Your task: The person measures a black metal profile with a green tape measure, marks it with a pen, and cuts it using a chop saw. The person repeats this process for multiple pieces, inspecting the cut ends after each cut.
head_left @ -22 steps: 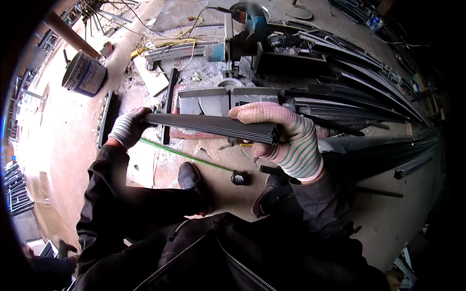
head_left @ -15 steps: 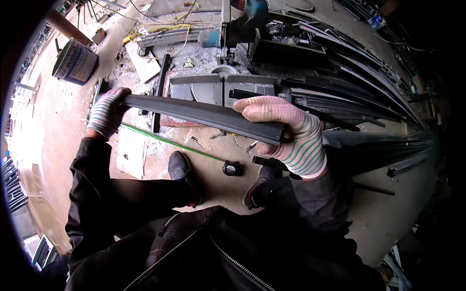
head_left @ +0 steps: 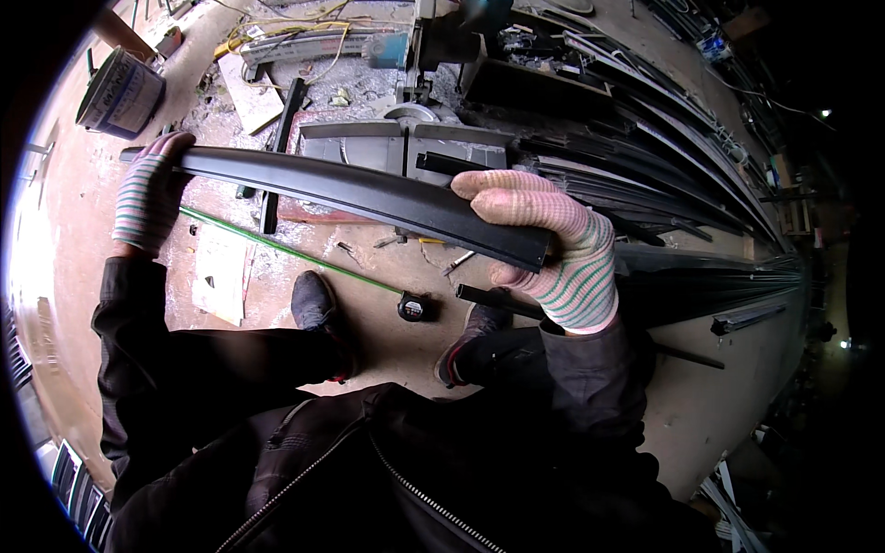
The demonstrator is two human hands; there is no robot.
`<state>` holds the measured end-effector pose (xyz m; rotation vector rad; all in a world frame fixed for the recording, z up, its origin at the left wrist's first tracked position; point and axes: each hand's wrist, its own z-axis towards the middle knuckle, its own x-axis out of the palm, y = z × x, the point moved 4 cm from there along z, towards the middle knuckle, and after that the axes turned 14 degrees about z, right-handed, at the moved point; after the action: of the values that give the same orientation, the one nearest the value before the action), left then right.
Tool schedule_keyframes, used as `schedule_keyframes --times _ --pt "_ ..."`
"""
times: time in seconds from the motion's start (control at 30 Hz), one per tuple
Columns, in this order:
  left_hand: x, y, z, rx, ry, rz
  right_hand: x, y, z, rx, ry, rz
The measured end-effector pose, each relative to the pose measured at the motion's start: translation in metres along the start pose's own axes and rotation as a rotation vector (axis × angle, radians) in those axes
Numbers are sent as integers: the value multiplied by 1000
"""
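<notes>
Across my front I hold a dark, flat-faced metal profile [head_left: 359, 194], one hand near each end. My left hand [head_left: 152, 198], in a striped knit glove, wraps round the far-left end, and a short tip sticks out past it. At the other end, my right hand [head_left: 558, 244], gloved alike, grips the profile with fingers over the top and thumb below. Beneath it on the floor lies a tape measure [head_left: 415, 307], its green blade [head_left: 295, 253] drawn out to the left. Beyond the profile stands a mitre saw with a grey base [head_left: 438, 152].
A bucket [head_left: 123, 95] stands at the far left. Long dark profiles [head_left: 645, 184] lie stacked on the right. A loose dark bar [head_left: 281, 157] lies left of the saw base, and a white sheet [head_left: 221, 275] is on the floor. Yellow cable [head_left: 244, 41] runs at the back.
My left hand has moved outward to the left, and more of the profile shows between my hands. The whole view has shifted, so floor things sit further left.
</notes>
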<state>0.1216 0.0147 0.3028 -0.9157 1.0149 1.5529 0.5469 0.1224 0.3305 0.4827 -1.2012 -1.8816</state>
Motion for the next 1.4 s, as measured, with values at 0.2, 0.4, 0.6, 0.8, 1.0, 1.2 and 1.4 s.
schedule_keyframes --times 0.2,0.4,0.6,0.8,1.0,1.2,1.4 --pt "-10 7 -2 -14 -18 -21 -3 -4 -2 12 -15 20" --pt "-14 7 -4 -21 -10 -10 -3 -5 1 23 -17 2" --pt "-16 7 -6 -26 2 -19 -3 -6 1 53 -42 40" --pt "-13 4 -5 -35 23 -22 -7 -9 0 52 -58 29" --pt "-6 1 -10 -16 84 -89 -5 -13 -1 86 -106 85" --pt "15 4 -14 -143 307 -532 -2 -26 -5 225 -241 284" --pt "23 -1 -22 -142 424 -566 -6 -55 -10 303 -411 376"
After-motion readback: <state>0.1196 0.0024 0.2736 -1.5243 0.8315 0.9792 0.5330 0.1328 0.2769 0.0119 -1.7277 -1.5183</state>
